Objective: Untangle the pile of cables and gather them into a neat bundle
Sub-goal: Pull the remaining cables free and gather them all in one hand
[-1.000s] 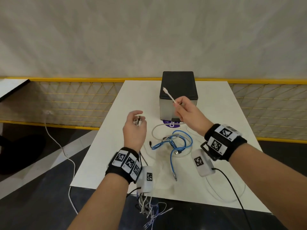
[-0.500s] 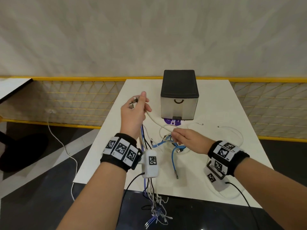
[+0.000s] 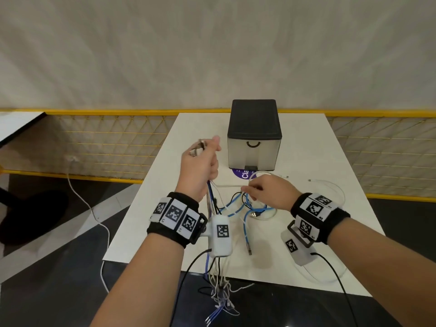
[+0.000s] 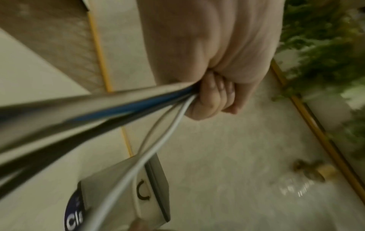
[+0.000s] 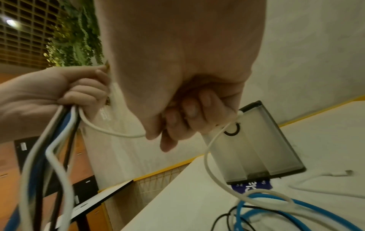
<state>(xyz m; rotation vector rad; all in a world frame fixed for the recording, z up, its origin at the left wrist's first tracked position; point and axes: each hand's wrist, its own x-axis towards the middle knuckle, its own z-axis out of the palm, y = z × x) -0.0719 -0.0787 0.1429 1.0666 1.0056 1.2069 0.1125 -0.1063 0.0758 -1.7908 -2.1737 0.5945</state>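
My left hand [image 3: 203,159] [image 4: 213,96] is raised over the table's left side and grips a bundle of cables [image 3: 212,197] [image 4: 118,109] in white, blue and black. Their plug ends stick out above my fist, and their tails [image 3: 219,298] hang past the table's front edge. My right hand [image 3: 262,192] [image 5: 189,118] pinches a white cable [image 3: 230,185] [image 5: 209,156] that runs across to the left fist. Below it a tangle of blue [image 3: 245,208] [image 5: 276,201], black and white cables lies on the white table [image 3: 306,156].
A small drawer box [image 3: 254,135] with a black top stands at the table's far middle, on a blue label [image 3: 243,173]. Two loose white cables [image 3: 330,185] lie at the right. A yellow mesh fence [image 3: 106,138] runs behind the table.
The right hand dropped from in front of the box to the pile, then slid along the white cable. The left hand rose with the bundle and stayed high.
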